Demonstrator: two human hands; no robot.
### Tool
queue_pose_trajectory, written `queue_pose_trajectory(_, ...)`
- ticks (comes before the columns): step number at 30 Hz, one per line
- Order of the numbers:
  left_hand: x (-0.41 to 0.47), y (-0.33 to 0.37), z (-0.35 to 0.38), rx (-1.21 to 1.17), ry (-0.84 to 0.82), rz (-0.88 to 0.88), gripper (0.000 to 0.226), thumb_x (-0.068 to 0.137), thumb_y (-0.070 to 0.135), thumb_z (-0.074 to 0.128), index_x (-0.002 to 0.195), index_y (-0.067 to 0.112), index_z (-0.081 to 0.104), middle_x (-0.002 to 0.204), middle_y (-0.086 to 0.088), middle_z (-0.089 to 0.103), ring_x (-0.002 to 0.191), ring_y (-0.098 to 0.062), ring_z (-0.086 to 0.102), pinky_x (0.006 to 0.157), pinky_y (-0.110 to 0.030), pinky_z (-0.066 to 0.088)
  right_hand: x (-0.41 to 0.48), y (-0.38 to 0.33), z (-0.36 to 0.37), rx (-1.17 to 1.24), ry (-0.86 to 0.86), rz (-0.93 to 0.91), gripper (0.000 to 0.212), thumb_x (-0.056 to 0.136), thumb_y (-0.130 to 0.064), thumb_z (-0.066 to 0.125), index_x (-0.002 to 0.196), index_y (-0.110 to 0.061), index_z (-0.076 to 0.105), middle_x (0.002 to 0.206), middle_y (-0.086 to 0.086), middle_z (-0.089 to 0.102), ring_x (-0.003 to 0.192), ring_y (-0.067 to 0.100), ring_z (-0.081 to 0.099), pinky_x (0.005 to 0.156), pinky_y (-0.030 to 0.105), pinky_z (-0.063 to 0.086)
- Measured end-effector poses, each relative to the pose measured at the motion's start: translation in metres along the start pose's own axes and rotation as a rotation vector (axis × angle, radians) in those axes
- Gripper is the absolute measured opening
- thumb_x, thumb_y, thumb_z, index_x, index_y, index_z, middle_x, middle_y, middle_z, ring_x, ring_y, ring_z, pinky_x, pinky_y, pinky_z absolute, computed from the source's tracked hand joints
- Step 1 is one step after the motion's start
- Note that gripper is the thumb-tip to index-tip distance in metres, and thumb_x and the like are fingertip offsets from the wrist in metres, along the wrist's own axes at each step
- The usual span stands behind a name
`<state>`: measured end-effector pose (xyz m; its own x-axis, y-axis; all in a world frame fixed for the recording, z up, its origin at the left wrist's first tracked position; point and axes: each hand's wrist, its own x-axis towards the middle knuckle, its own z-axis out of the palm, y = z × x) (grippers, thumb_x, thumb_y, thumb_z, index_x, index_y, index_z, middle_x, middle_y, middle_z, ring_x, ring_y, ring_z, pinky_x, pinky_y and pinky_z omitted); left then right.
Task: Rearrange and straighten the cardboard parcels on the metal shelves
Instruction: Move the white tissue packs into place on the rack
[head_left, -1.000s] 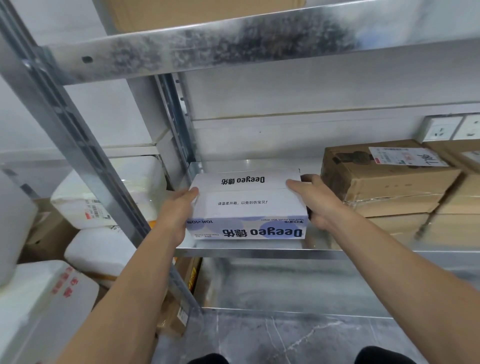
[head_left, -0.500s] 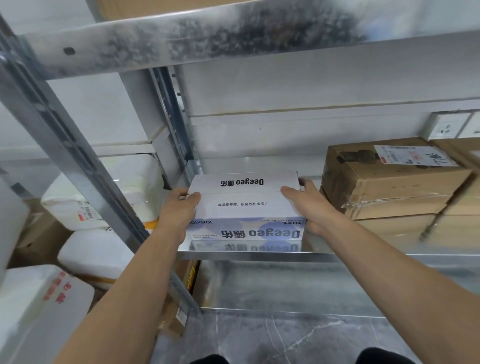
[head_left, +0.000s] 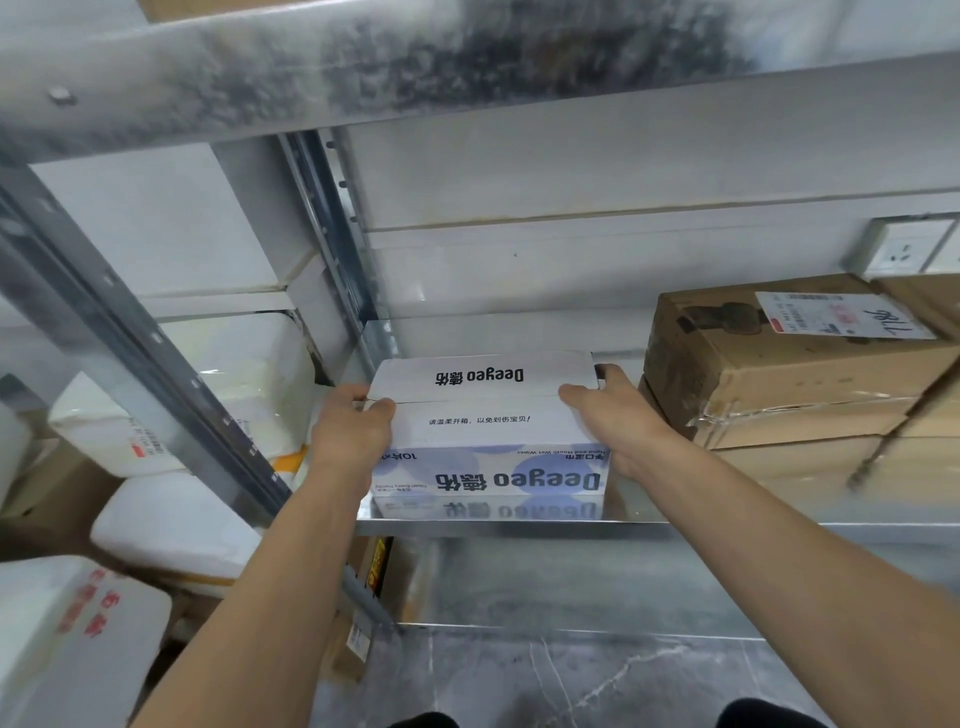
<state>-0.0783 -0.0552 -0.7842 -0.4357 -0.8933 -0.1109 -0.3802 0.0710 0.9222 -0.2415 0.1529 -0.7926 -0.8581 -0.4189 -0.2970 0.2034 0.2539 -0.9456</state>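
Note:
A white and blue "Deeyeo" box (head_left: 485, 423) sits upside down at the left end of the middle metal shelf (head_left: 727, 527). My left hand (head_left: 350, 434) grips its left side, thumb over the top edge. My right hand (head_left: 610, 415) grips its right side, fingers reaching behind the far corner. To the right stands a stack of brown cardboard parcels (head_left: 789, 374), the top one bearing a white shipping label (head_left: 841, 314). A narrow gap separates the white box from that stack.
The upper shelf beam (head_left: 415, 67) runs overhead. A slanted metal upright (head_left: 140, 353) stands at the left, with white foam boxes (head_left: 171, 525) piled beyond it. A wall socket (head_left: 904, 252) sits behind the brown stack. A lower shelf (head_left: 571, 587) and marble floor lie below.
Both hands have pushed the white box slightly deeper onto the shelf. My left thumb now curls over its top edge.

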Motion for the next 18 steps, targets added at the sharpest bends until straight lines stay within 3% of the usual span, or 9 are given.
queue_pose_trajectory(5, -0.001, 0.000, 0.000, 0.008, 0.006, 0.002, 0.019, 0.096, 0.025, 0.060, 0.114, 0.023, 0.055, 0.112, -0.007, 0.063, 0.084, -0.021, 0.061, 0.061, -0.032, 0.053, 0.002, 0.001, 0.000, -0.037, 0.007, -0.012, 0.050, 0.087, -0.033, 0.067, 0.131, -0.024, 0.044, 0.118, 0.005, 0.066, 0.109, 0.033, 0.066, 0.101, 0.054, 0.053)
queue_pose_trajectory(8, -0.004, 0.001, 0.000, 0.011, 0.017, -0.007, 0.021, 0.096, 0.030, 0.061, 0.115, 0.024, 0.055, 0.114, -0.008, 0.064, 0.094, -0.027, 0.062, 0.071, -0.037, 0.055, 0.001, -0.001, -0.002, -0.040, -0.020, -0.026, 0.076, 0.092, -0.029, 0.063, 0.157, -0.033, 0.023, 0.132, 0.006, 0.062, 0.113, 0.033, 0.065, 0.104, 0.053, 0.051)
queue_pose_trajectory(10, -0.007, 0.004, -0.003, -0.035, 0.002, -0.035, 0.022, 0.097, 0.032, 0.061, 0.117, 0.023, 0.055, 0.112, -0.007, 0.063, 0.092, -0.026, 0.061, 0.064, -0.033, 0.051, -0.002, -0.005, -0.004, -0.092, -0.049, -0.061, 0.085, 0.096, -0.025, 0.059, 0.161, -0.041, 0.006, 0.156, 0.008, 0.042, 0.129, 0.033, 0.056, 0.112, 0.048, 0.045)
queue_pose_trajectory(12, -0.013, 0.006, -0.005, -0.103, -0.030, -0.085, 0.024, 0.098, 0.034, 0.061, 0.116, 0.018, 0.056, 0.107, -0.007, 0.065, 0.085, -0.022, 0.062, 0.060, -0.031, 0.050, -0.003, -0.009, -0.005, -0.133, -0.063, -0.115, 0.085, 0.101, -0.018, 0.055, 0.162, -0.041, 0.001, 0.170, 0.000, 0.012, 0.149, 0.029, 0.033, 0.117, 0.042, 0.035)
queue_pose_trajectory(14, -0.020, 0.003, -0.007, -0.144, -0.033, -0.134, 0.028, 0.093, 0.042, 0.062, 0.105, 0.017, 0.061, 0.102, -0.007, 0.070, 0.085, -0.025, 0.067, 0.072, -0.042, 0.059, -0.004, -0.010, -0.006, -0.158, -0.092, -0.144, 0.084, 0.102, -0.014, 0.053, 0.163, -0.038, 0.001, 0.172, -0.004, 0.000, 0.156, 0.022, 0.019, 0.117, 0.036, 0.031)
queue_pose_trajectory(16, -0.029, -0.002, -0.008, -0.188, -0.015, -0.166, 0.030, 0.087, 0.048, 0.063, 0.098, 0.020, 0.061, 0.100, -0.008, 0.071, 0.090, -0.030, 0.070, 0.083, -0.053, 0.060, -0.005, -0.010, -0.008, -0.175, -0.105, -0.146, 0.083, 0.101, -0.015, 0.054, 0.164, -0.033, 0.003, 0.173, -0.002, 0.003, 0.157, 0.021, 0.013, 0.125, 0.040, 0.022)
queue_pose_trajectory(18, -0.036, -0.007, -0.007, -0.223, 0.001, -0.164, 0.031, 0.092, 0.045, 0.063, 0.102, 0.016, 0.057, 0.099, -0.007, 0.067, 0.088, -0.027, 0.067, 0.078, -0.046, 0.059, -0.008, -0.012, -0.010, -0.174, -0.106, -0.128, 0.079, 0.101, -0.016, 0.054, 0.164, -0.029, 0.008, 0.171, -0.001, 0.013, 0.156, 0.023, 0.020, 0.125, 0.043, 0.023)
